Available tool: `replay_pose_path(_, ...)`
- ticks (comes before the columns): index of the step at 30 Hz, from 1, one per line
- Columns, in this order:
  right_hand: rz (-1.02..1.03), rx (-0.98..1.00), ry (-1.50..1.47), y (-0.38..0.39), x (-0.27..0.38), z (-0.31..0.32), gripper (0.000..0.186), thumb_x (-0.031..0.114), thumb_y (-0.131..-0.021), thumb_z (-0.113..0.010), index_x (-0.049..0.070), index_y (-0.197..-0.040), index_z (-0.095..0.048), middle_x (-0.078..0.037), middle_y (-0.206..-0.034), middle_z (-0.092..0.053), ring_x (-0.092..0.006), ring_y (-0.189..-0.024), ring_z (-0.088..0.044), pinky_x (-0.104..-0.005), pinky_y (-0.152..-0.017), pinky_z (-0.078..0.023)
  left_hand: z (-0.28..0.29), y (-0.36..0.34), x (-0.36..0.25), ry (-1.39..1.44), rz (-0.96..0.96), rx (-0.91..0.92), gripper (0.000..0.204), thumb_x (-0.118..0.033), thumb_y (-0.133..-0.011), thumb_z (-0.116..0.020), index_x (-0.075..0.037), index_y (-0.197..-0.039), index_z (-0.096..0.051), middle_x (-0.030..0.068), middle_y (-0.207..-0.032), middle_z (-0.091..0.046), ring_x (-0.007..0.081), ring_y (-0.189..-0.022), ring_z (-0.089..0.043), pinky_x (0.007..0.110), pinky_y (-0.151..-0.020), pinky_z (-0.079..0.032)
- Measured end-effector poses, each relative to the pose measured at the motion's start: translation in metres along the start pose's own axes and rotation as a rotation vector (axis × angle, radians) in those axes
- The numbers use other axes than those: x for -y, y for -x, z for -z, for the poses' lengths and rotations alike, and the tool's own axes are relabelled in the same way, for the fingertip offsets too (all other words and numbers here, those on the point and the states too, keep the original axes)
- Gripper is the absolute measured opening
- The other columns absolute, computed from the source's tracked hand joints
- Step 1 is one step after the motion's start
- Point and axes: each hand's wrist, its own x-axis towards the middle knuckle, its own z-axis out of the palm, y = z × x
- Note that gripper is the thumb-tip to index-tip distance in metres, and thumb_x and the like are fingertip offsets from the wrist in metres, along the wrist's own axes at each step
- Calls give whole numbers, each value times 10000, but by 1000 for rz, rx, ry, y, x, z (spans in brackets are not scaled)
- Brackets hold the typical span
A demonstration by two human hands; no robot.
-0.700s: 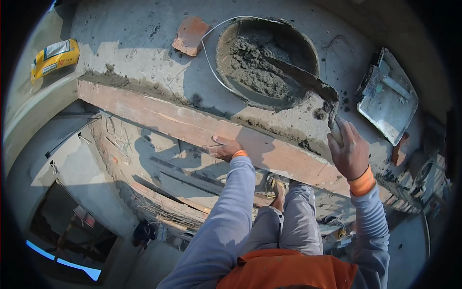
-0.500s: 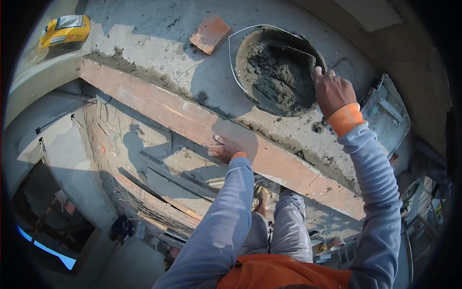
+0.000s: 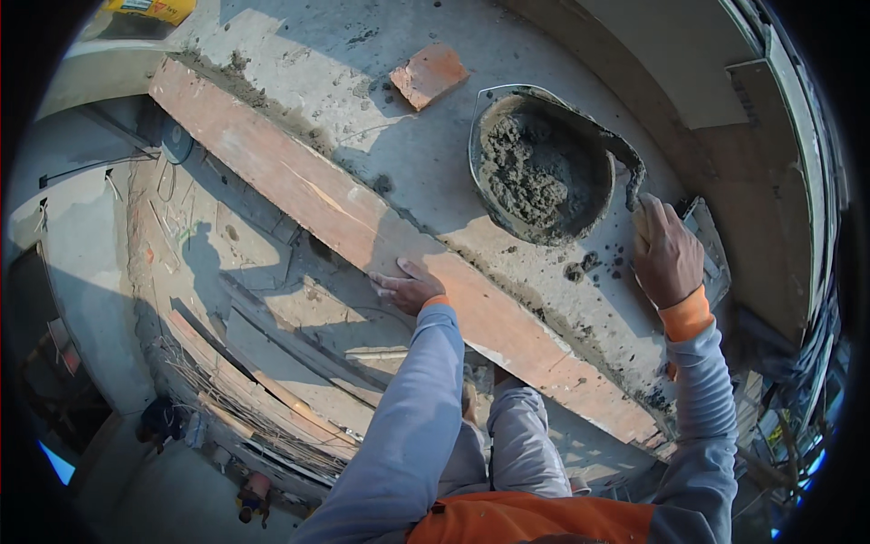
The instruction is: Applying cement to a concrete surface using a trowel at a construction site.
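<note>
My right hand (image 3: pixel 669 254) is closed around the handle of a trowel (image 3: pixel 627 163). Wet mortar coats the trowel, whose blade is seen nearly edge-on by the bucket's right rim. The bucket (image 3: pixel 478 181), with a thin wire handle, holds lumpy grey mortar (image 3: pixel 535 172) and stands on a concrete slab (image 3: pixel 362 91). My left hand (image 3: pixel 410 287) lies on the near edge of a long reddish wooden board (image 3: pixel 517 326), thumb apart and fingers stretched out. The board runs along the slab's near edge, with a strip of mortar behind it.
A broken brick piece (image 3: pixel 430 76) lies left of the bucket. At the far left sits a yellow bag (image 3: pixel 154 9). Sheet boards (image 3: pixel 743 163) lean along the right. Below the board is a lower floor with planks (image 3: pixel 299 354) and a person (image 3: pixel 254 497).
My right hand has drawn the trowel up out of the mortar and to the right, past the bucket rim. The left hand stays on the board. The view has shifted.
</note>
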Motion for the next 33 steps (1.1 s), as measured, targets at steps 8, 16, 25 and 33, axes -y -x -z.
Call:
replay_pose_path(8, -249, -33, -337, 62, 9, -92, 266, 148, -774, -618, 63, -989, -485, -170, -838, -622, -403, -702, -617, -485, -583, -496, -40, 0, 19, 111, -161, -219, 737, -494, -935, -489, 86, -1371, -355, 298, -1209, -487, 426, -1068, -524, 531, -875, -445)
replay_pose_path(16, -684, -124, -729, 318, -47, -57, 485, 226, -760, -675, 51, -1168, -480, -261, -875, -646, -460, -819, -624, -506, -716, -506, 12, 13, 0, 91, 143, 326, 909, -634, -890, -479, -45, -1508, -166, 318, -1476, -224, 462, -1351, -306, 523, -1072, -314)
replay_pose_path(25, -1178, -144, -552, 688, -100, -32, 517, 190, -695, -703, 24, -1147, -515, -279, -921, -654, -452, -882, -641, -485, -775, -519, 189, 37, 218, 108, -396, 618, 960, -575, -860, -586, -54, -1520, -123, 317, -1547, -77, 412, -1458, -62, 486, -1167, -159)
replay_pose_path(33, -1228, -715, -1034, 795, -150, 19, 457, 90, -786, -672, 63, -1208, -501, -120, -737, -582, -192, -484, -528, -347, -439, -462, 314, 108, 549, -228, -260, 785, 892, -510, -824, -642, 61, -1425, -312, 266, -1484, -330, 410, -1382, -304, 456, -1134, -282)
